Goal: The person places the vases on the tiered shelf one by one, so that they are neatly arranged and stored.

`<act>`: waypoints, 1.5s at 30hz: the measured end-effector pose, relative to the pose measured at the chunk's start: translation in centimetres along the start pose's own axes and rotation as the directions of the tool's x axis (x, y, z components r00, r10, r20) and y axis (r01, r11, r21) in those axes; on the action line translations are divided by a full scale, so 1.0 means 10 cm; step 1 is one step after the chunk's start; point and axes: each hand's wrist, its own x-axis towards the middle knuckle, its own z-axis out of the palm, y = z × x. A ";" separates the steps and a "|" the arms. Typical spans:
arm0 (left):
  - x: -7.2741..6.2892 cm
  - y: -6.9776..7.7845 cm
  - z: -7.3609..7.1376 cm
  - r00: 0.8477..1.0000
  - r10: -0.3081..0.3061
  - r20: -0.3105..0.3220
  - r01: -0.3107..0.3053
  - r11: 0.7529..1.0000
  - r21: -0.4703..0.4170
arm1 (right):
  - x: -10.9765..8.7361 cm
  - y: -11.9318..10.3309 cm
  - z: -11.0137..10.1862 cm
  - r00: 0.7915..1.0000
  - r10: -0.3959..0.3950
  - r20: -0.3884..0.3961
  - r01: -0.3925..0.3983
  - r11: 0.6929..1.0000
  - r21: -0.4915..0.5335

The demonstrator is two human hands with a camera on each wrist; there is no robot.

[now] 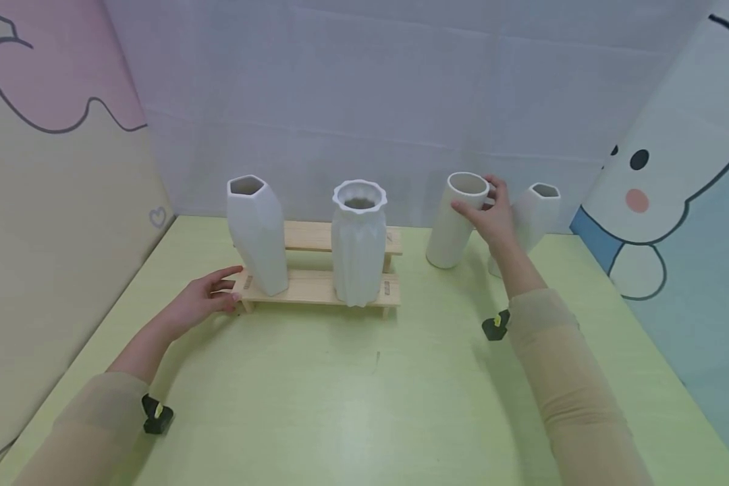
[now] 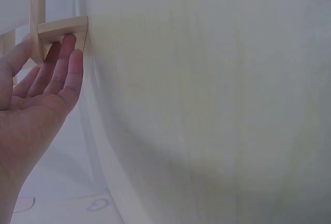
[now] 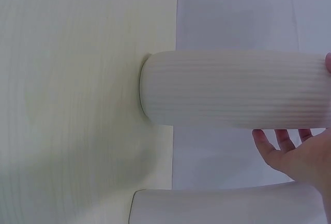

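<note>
Head view: left hand (image 1: 196, 301) pinches the wooden stand (image 1: 310, 287) by its left end, right hand (image 1: 493, 214) grips the cylindrical vase (image 1: 451, 229) near its rim, right of the stand, which bears a fluted vase (image 1: 358, 256).

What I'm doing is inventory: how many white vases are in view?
4: a faceted vase and a scalloped vase on the wooden stand, a ribbed vase in the right hand, and an angular vase farther right, partly hidden.
</note>
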 end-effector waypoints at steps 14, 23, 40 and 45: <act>-0.02 0.05 -0.01 1.000 -0.002 0.000 0.002 1.000 0.016 | 0.00 -0.06 0.01 0.999 -0.015 -0.037 0.012 0.998 -0.067; -0.01 0.03 -0.01 1.000 -0.013 -0.001 0.013 1.000 0.011 | 0.01 -0.23 -0.01 1.000 -0.003 -0.019 0.002 0.998 -0.065; -0.05 0.09 0.00 1.000 -0.005 0.005 0.005 1.000 0.002 | 0.00 -0.76 0.00 0.998 -0.056 0.010 0.057 0.998 -0.015; -0.02 0.03 0.01 1.000 0.003 0.006 -0.003 1.000 -0.023 | -0.04 -0.95 0.00 0.997 -0.078 0.024 0.078 0.997 0.001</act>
